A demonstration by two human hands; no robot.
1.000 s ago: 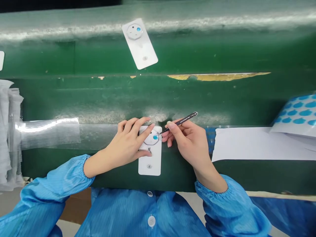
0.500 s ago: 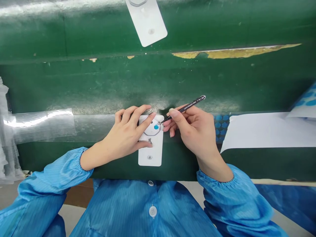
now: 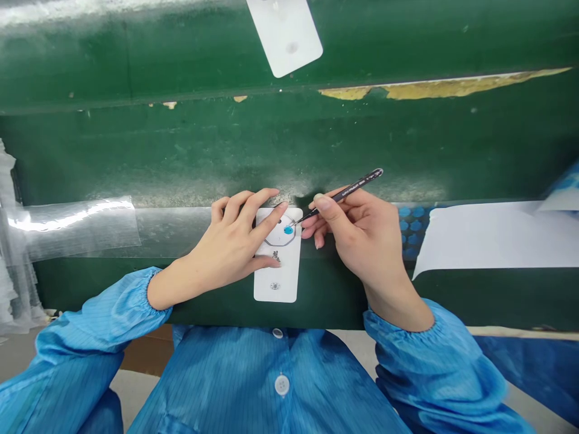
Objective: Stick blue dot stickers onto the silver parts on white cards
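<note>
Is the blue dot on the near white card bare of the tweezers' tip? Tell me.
No: the tweezers in the right hand touch the blue dot on the white card.

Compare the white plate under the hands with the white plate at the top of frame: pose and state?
The near white plate lies roughly square to the green bench; the far white plate is tilted and cut off by the frame edge. The near one is pinned by the left hand, with the tweezers in the right hand at its blue dot; the far one lies untouched. Both are white, rounded rectangles.
</note>
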